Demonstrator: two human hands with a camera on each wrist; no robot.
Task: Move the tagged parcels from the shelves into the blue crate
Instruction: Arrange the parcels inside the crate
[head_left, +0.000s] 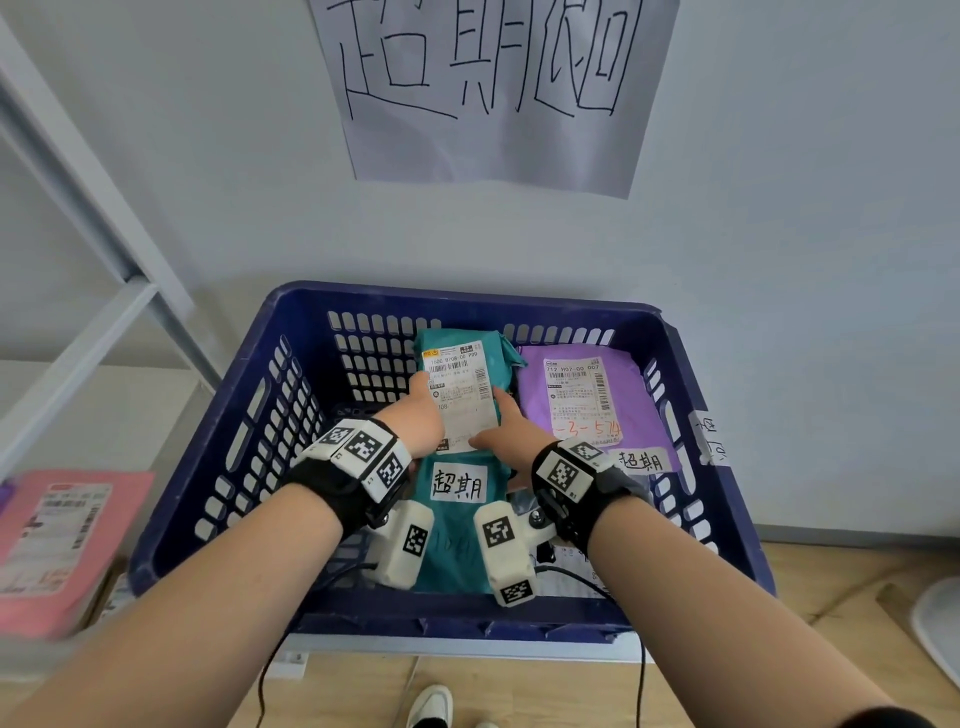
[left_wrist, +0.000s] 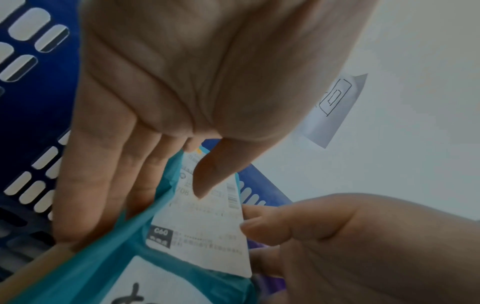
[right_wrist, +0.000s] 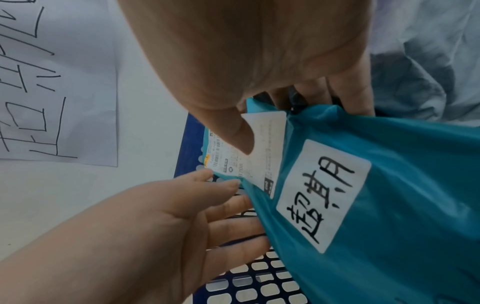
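Teal parcel (head_left: 462, 525): soft plastic mailer, white shipping label and handwritten tag on top; inside blue crate (head_left: 218, 467), left of centre.
Hands: left hand (head_left: 415, 415) and right hand (head_left: 511, 431) grip its opposite edges, thumbs on label, fingers beneath.
Room: bare slotted floor at crate's left.
Purple parcel (head_left: 623, 410): flat, touching teal's right edge.
Pink parcel (head_left: 57, 545): outside crate, left.
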